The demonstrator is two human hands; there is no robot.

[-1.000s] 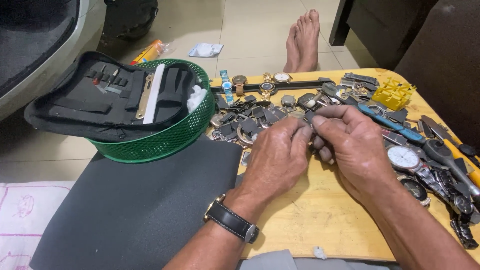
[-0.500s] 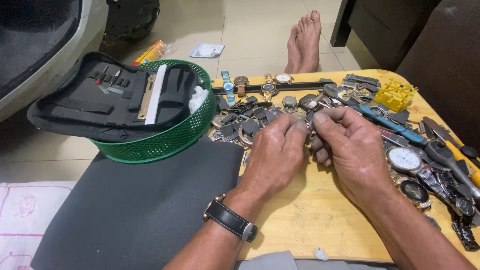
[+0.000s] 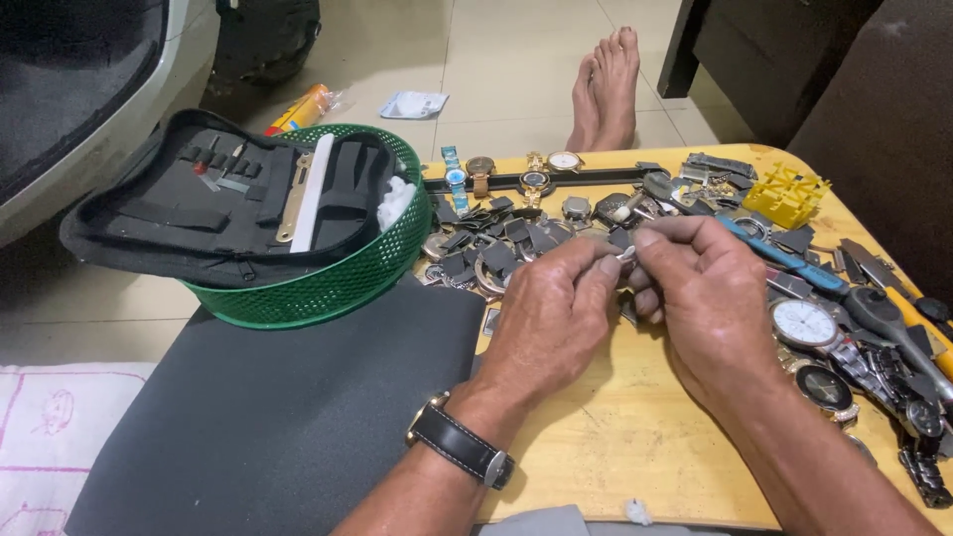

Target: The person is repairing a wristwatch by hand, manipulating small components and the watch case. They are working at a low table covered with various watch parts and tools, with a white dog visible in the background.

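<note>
My left hand (image 3: pixel 556 308) and my right hand (image 3: pixel 705 298) meet over the wooden table (image 3: pixel 635 437), fingertips pinched together on a small silver metal part (image 3: pixel 626 254). A black-strapped wristwatch (image 3: pixel 459 445) is on my left wrist. Just beyond my fingers lies a heap of dark watch parts and cases (image 3: pixel 506 248). A white-faced watch (image 3: pixel 804 323) rests right of my right hand.
A green mesh basket (image 3: pixel 338 283) holds an open black tool case (image 3: pixel 218 203). A dark mat (image 3: pixel 268 417) covers the near left. Several watches lie on a black bar (image 3: pixel 516 177). A yellow plastic holder (image 3: pixel 784 191), screwdrivers (image 3: pixel 893 318) and a person's bare feet (image 3: pixel 608 84) lie beyond.
Both hands have lifted slightly toward me and the fingertips have closed tighter on the small metal part; the view has shifted a little.
</note>
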